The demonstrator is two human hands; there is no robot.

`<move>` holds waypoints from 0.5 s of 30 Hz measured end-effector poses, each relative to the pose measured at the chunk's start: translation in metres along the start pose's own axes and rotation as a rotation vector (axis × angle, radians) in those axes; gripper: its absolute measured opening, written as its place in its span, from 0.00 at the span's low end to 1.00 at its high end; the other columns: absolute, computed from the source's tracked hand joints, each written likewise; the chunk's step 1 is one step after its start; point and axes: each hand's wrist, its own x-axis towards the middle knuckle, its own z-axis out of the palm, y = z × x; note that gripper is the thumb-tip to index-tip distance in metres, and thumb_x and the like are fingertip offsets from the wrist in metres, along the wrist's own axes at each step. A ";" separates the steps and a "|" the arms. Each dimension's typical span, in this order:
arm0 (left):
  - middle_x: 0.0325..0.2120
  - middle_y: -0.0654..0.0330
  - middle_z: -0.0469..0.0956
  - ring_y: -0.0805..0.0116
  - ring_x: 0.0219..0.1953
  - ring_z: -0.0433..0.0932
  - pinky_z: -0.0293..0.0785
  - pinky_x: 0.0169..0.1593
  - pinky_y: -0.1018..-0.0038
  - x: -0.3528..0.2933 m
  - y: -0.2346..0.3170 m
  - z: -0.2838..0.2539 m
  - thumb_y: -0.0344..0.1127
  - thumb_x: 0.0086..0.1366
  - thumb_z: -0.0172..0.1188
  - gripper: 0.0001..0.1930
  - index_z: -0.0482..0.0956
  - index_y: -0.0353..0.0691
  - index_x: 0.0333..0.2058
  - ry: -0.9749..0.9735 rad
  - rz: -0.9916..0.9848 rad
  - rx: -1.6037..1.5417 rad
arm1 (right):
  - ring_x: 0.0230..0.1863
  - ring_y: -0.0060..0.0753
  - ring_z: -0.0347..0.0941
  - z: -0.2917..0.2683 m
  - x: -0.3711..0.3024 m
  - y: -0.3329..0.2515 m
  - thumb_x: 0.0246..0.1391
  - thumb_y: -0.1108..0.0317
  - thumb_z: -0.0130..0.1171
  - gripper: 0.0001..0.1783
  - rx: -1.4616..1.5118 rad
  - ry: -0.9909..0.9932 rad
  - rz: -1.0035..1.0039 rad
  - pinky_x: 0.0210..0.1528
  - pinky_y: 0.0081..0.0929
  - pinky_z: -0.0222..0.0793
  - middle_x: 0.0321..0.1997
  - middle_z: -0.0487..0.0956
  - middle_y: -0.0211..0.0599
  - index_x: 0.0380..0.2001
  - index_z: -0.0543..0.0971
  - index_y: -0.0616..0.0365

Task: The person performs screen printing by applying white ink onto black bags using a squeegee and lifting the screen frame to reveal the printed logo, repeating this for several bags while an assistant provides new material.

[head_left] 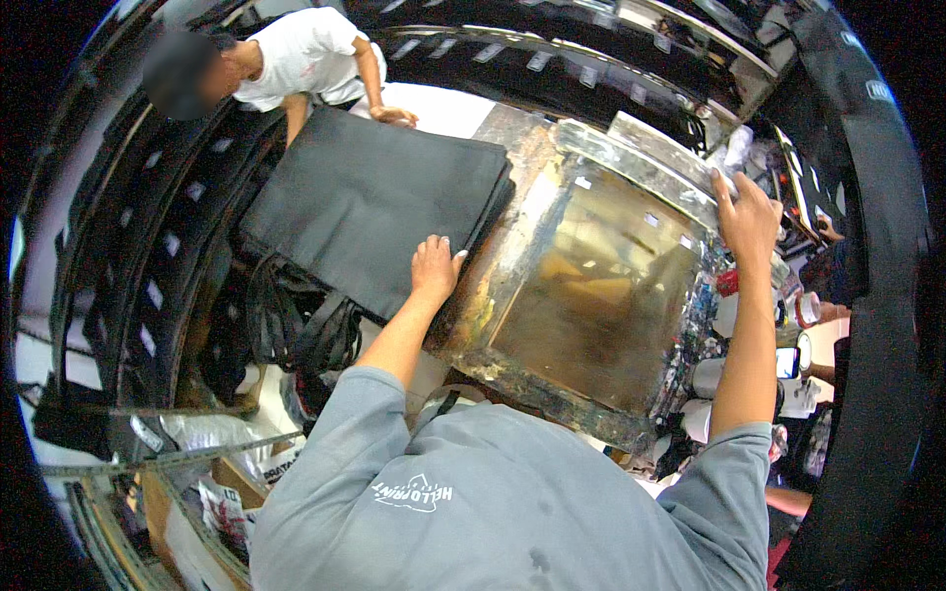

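My left hand (436,268) rests on the right edge of a stack of flat black bags (374,192), its fingers spread over the top bag. Dark strap handles (305,320) hang loosely from the stack's near side. To the right lies a paint-stained screen printing frame (522,369) with a brownish, shiny mesh (601,295). At its far right corner my right hand (751,219) is closed on the frame's edge; part of the grip is hidden. A long grey-white bar (660,158) runs along the frame's far side.
A person in a white shirt (301,59) stands at the far left, one hand near the bags. Racks of black sheets (148,256) line the left and back. Jars and tubs (793,310) crowd the right side. Cardboard (182,522) and plastic wrapping sit at lower left.
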 end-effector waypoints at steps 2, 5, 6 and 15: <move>0.48 0.54 0.76 0.52 0.51 0.77 0.77 0.51 0.57 0.017 0.008 0.013 0.53 0.68 0.62 0.25 0.77 0.38 0.53 -0.136 -0.026 0.203 | 0.45 0.52 0.80 -0.006 0.007 -0.001 0.63 0.32 0.50 0.35 0.012 -0.048 0.027 0.52 0.49 0.63 0.37 0.84 0.51 0.34 0.83 0.57; 0.48 0.54 0.76 0.52 0.49 0.78 0.80 0.48 0.59 0.022 0.009 0.030 0.53 0.67 0.63 0.27 0.76 0.37 0.54 -0.161 0.035 0.316 | 0.45 0.52 0.80 -0.005 0.008 0.003 0.64 0.32 0.49 0.35 0.006 0.021 0.001 0.51 0.50 0.62 0.38 0.84 0.49 0.34 0.83 0.57; 0.46 0.53 0.76 0.52 0.47 0.80 0.83 0.45 0.62 0.019 0.000 0.036 0.52 0.68 0.63 0.28 0.74 0.35 0.56 -0.171 0.083 0.362 | 0.50 0.49 0.80 -0.010 0.012 -0.005 0.63 0.32 0.51 0.37 -0.022 -0.071 0.028 0.53 0.45 0.64 0.45 0.85 0.49 0.45 0.84 0.60; 0.44 0.44 0.78 0.46 0.42 0.83 0.85 0.42 0.61 0.028 -0.010 0.040 0.39 0.68 0.59 0.13 0.73 0.36 0.43 -0.268 0.137 0.346 | 0.46 0.49 0.80 -0.012 0.013 0.001 0.63 0.33 0.52 0.37 0.033 -0.041 0.045 0.52 0.44 0.63 0.41 0.84 0.51 0.41 0.85 0.61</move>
